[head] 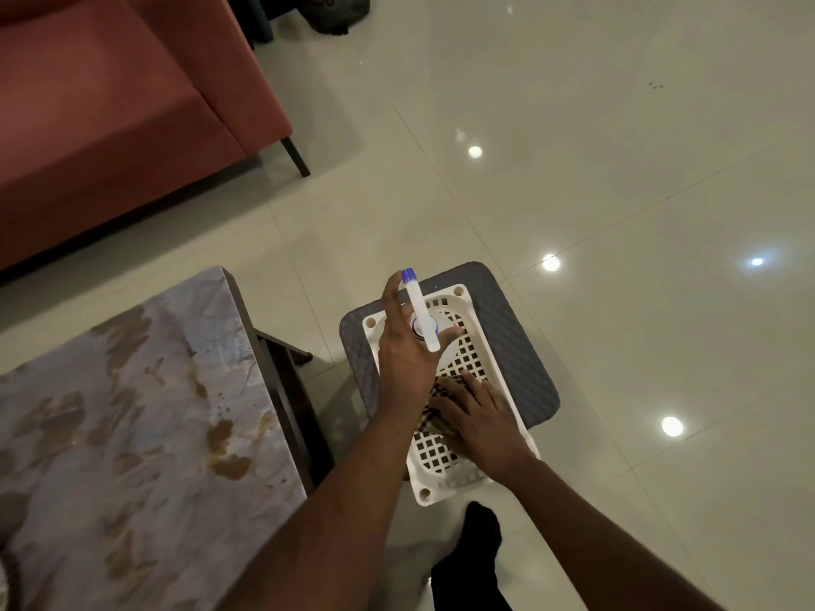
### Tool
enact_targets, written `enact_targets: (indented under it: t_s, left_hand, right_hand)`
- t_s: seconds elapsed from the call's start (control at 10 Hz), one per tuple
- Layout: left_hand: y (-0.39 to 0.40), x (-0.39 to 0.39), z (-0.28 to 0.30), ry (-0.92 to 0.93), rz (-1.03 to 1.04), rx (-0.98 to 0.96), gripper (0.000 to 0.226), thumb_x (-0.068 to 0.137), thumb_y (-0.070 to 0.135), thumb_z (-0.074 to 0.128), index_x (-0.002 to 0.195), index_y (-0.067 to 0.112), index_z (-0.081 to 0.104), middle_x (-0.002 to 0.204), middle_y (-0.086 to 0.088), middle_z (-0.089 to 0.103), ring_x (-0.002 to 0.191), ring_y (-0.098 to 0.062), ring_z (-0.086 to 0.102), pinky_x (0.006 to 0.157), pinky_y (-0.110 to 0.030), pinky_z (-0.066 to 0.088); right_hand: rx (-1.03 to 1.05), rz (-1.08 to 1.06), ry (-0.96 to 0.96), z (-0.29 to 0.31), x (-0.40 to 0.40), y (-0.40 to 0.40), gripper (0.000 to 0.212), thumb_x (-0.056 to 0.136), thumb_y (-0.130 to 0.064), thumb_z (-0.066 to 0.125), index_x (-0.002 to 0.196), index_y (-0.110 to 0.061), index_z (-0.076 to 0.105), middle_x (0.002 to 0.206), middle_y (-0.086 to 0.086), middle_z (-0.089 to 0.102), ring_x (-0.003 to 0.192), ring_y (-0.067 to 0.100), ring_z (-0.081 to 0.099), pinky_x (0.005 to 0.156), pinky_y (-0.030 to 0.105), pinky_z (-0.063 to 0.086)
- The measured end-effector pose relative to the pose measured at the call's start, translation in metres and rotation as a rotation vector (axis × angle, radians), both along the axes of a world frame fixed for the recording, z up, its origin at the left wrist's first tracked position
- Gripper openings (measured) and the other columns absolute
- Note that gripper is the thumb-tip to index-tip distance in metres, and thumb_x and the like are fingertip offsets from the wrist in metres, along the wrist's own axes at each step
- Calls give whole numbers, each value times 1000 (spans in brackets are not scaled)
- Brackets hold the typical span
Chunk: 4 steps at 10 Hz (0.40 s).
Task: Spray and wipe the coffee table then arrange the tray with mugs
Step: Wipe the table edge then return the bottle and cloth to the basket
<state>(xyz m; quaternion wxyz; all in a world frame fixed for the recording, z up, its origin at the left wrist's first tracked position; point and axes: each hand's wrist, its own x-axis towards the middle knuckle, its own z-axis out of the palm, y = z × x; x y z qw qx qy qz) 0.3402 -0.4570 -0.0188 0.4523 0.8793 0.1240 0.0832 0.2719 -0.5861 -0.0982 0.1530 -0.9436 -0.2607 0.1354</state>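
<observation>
The coffee table (pixel 132 412) fills the lower left; its pale marble top has brown patches. To its right a white lattice basket (pixel 424 492) rests on a grey stool (pixel 520 346). A white spray bottle (pixel 418 307) with a blue nozzle tip stands in the basket's far end. My left hand (pixel 399 359) reaches around its neck, index finger on the left and thumb on the right, fingers spread. A checked cloth (pixel 443 392) lies in the basket. My right hand (pixel 483 418) lies flat on it with fingers extended. No tray or mugs are clearly visible.
A red sofa (pixel 110 116) with dark legs stands at the upper left, across a strip of floor from the table. Glossy beige floor tiles (pixel 617 169) spread to the right. My foot in a black sock (pixel 478 544) is just below the stool. A dark bag (pixel 339 11) lies at the top.
</observation>
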Motion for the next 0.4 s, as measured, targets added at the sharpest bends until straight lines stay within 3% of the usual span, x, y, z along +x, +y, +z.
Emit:
enact_targets:
  t_s: [0.1, 0.2, 0.3, 0.4]
  left_hand:
    - [3, -6, 5, 88, -18, -76, 110, 64, 23, 90, 150, 17, 23, 118, -6, 66, 102, -14, 64, 79, -11, 45]
    - [9, -15, 15, 164, -39, -154, 113, 65, 22, 89, 151, 29, 16, 132, 2, 55, 118, -11, 54, 93, -24, 44]
    - [22, -31, 24, 167, -56, -120, 103, 72, 19, 84, 151, 27, 20, 143, 2, 43, 125, -12, 48, 100, -29, 43]
    - [42, -52, 34, 158, -17, -78, 84, 78, 20, 79, 147, 22, 31, 140, 0, 48, 123, -12, 49, 96, -24, 42]
  right_hand:
    - [50, -48, -33, 7, -4, 3, 56, 74, -47, 71, 123, -27, 53, 134, 0, 56, 125, 25, 51, 98, 49, 46]
    - [130, -140, -45, 27, -8, 11, 51, 75, -42, 73, 118, -21, 55, 125, 3, 61, 116, 24, 58, 91, 45, 52]
    - [256, -216, -111, 43, -16, 20, 40, 79, -32, 71, 112, -18, 53, 113, 6, 65, 106, 25, 62, 88, 42, 52]
    - [335, -196, -169, 65, -24, 30, 31, 90, -36, 50, 112, -15, 58, 107, 4, 65, 100, 23, 60, 90, 40, 50]
